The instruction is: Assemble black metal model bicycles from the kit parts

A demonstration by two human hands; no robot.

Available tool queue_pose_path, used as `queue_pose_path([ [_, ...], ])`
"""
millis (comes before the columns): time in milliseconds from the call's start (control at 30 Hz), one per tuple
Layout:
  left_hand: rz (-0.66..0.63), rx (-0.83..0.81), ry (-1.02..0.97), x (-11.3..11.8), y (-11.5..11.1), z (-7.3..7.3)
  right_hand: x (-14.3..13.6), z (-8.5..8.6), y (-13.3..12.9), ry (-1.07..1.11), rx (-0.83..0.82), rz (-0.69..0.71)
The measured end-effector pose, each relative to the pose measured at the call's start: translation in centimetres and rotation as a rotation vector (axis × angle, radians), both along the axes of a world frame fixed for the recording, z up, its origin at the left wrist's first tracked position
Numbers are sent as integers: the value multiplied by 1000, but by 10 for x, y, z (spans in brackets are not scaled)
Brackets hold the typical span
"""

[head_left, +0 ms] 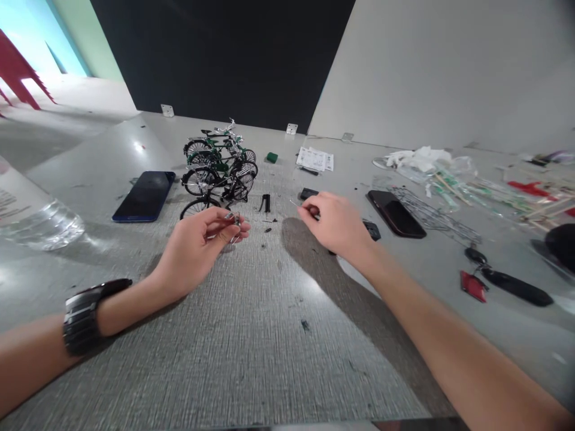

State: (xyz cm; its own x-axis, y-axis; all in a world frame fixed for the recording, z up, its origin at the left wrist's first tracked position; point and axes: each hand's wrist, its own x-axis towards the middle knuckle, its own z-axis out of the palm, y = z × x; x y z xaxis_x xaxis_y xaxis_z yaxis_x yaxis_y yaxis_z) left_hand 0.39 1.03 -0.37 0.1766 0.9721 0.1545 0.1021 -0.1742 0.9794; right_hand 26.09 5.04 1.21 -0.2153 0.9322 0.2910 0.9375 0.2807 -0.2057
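My left hand (209,236), with a dark watch on its wrist, pinches a small metallic part (234,220) just in front of the miniature bicycles (220,164). Closed around a thin metal tool (294,204) is my right hand (330,221), its tip pointing left; the rest of the tool is hidden in the fingers. Between the hands lie small black pieces (266,203) and tiny loose bits. Behind my right hand a black object (308,193) is partly covered.
A blue phone (146,196) and a clear bottle (40,215) are at left. Printed paper (314,159) and a green block (272,157) lie farther back. At right are a black phone (396,214), wire frames (433,215), keys (516,286) and plastic wrapping (422,158).
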Motion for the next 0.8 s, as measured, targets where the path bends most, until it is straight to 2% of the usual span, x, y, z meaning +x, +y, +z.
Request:
queue_pose_path([
  [67,-3,-3,10,1,-1,0,7,0,8,-63,-65,-31],
  [167,-9,-6,4,1,-2,0,18,9,13,-70,-121,-90],
  [300,-4,-2,28,1,-1,0,43,24,15,-173,-133,-258],
  [400,-6,8,35,0,-1,1,56,25,17,-184,-275,-368],
  [467,-3,11,33,0,-1,1,58,21,19,-163,-339,-352],
  [600,2,12,63,0,-2,2,58,11,22,-208,-323,-291],
  [800,5,14,67,1,-2,2,65,3,26,-245,-342,-310],
])
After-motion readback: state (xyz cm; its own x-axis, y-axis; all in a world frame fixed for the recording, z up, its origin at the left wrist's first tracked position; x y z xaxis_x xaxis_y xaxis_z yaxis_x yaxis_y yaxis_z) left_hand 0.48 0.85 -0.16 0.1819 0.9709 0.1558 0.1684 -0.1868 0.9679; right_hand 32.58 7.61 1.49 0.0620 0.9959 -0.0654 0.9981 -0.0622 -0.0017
